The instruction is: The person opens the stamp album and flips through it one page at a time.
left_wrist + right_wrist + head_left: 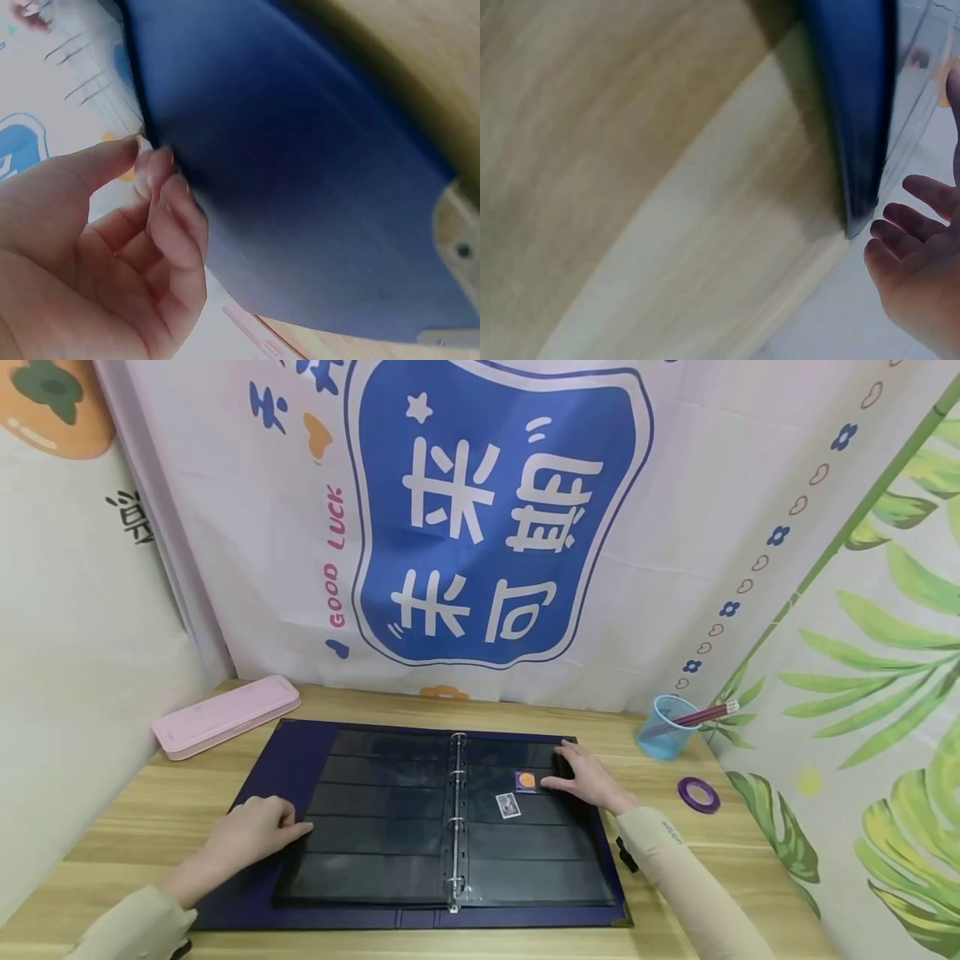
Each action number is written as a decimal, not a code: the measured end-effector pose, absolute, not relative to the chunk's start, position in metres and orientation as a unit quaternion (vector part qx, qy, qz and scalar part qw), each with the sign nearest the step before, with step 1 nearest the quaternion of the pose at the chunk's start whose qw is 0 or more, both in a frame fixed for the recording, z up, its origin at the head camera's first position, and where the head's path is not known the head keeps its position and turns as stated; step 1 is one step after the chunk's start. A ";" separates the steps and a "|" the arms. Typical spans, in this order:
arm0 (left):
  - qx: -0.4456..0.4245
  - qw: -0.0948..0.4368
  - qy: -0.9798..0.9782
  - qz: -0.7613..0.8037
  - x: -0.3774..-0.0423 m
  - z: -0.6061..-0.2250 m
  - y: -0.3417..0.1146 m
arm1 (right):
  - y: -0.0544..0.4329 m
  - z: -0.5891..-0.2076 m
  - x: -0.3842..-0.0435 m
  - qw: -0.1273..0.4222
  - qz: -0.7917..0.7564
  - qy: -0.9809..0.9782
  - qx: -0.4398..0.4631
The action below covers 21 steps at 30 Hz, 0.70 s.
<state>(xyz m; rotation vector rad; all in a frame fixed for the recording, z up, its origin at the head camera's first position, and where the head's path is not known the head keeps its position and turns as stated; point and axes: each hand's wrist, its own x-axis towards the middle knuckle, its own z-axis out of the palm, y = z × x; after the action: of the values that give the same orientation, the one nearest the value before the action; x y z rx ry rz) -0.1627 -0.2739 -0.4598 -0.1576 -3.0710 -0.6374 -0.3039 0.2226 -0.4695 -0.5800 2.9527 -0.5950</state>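
A stamp album (pixel 255 777) with a dark blue cover lies spread on the table, its black strip-pocket pages (pixel 375 797) held by metal rings (pixel 456 822). At the left page edge, my left hand (pixel 251 831) pinches the border between thumb and curled fingers; the left wrist view shows this hand (pixel 112 247) beside the blue cover (pixel 285 165). On the right page are a purple stamp with an orange disc (pixel 527 781) and a grey-and-white stamp (pixel 507 806). My right hand (pixel 588 779) rests at that page's upper right edge, fingers spread, thumb near the orange-disc stamp.
A pink case (pixel 225 717) stands at the back left. At the right are a blue cup (pixel 663 739) with pencils (pixel 705 715) and a purple tape roll (pixel 698 795). Printed cloth (pixel 292 568) hangs behind the wooden table (pixel 127 810).
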 end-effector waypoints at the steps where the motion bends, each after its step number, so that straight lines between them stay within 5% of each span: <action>1: -0.051 0.011 -0.979 -0.195 -0.162 -0.461 -0.273 | 0.223 -0.470 -0.304 0.044 -0.194 0.962 -0.184; 13: -0.192 0.191 -0.958 -0.091 -0.175 -0.470 -0.266 | 0.232 -0.478 -0.314 0.076 -0.165 0.963 -0.200; 21: -0.249 0.073 -0.958 -0.120 -0.179 -0.478 -0.267 | 0.232 -0.479 -0.318 0.091 -0.164 0.959 -0.213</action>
<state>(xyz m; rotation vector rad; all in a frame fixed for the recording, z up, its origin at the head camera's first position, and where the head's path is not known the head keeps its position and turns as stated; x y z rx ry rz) -0.1785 -0.2674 -0.4779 -0.7469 -2.8777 -0.3602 -0.3184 0.2319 -0.4794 -0.6334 2.8493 -0.4868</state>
